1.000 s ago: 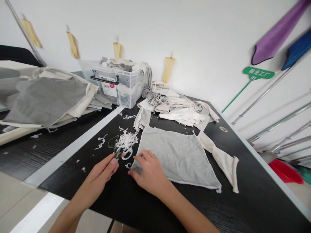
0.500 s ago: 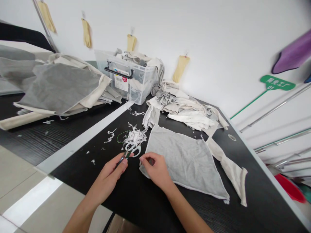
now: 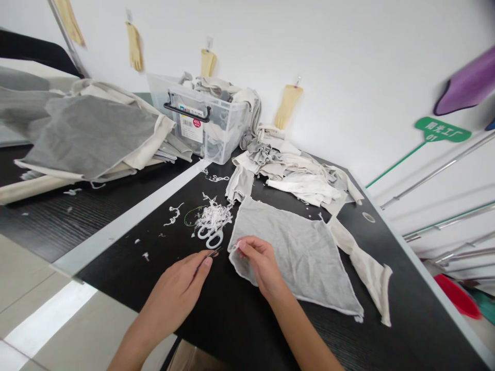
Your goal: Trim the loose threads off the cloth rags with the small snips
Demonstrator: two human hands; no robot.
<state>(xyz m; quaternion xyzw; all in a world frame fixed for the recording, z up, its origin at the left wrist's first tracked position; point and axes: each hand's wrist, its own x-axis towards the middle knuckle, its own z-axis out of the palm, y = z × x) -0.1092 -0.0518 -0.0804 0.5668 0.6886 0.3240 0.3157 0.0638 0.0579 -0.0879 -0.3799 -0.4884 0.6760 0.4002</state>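
My left hand (image 3: 176, 288) is closed around small thread snips (image 3: 212, 254); their blades point right toward the cloth, and most of the handle is hidden in my fingers. A grey cloth (image 3: 297, 257) with pale stitched edges lies spread on the black table (image 3: 204, 314). Its near left corner is lifted, pinched between the thumb and fingers of my right hand (image 3: 261, 263). A short gap separates the blade tips from that corner. Just beyond the snips lie white-handled scissors (image 3: 215, 239), partly covered by a heap of white thread scraps (image 3: 214, 214).
Crumpled grey and cream cloths (image 3: 286, 165) lie at the back, beside a clear plastic bin (image 3: 220, 141) heaped with cloth. A stack of grey cloths (image 3: 93, 134) rests at left. One narrow cream cloth (image 3: 363, 263) lies right. Yellow gloves (image 3: 288, 105) hang on the wall.
My right hand has raised the cloth's corner and turned it up, moving slightly right. My left hand has rotated the snips from pointing up and away to pointing right, toward that corner.
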